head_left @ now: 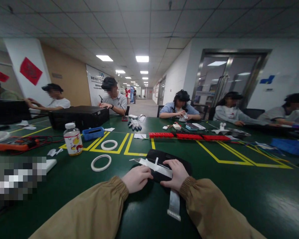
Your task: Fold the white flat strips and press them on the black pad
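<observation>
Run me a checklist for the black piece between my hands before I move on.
1. Right hand on the black piece: ok.
2. Left hand at its near left edge: ok; firmness of hold, cannot tell.
3. Pale strip lying across the piece: ok; whether stuck down, cannot tell.
4. Flat ribbon fully visible: not ok, right hand hides its upper end.
5. Both tape rolls apart from the hands: ok.

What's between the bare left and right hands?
In the head view, a flat silvery-white strip over a flat black object lies between the left hand and right hand.
</observation>
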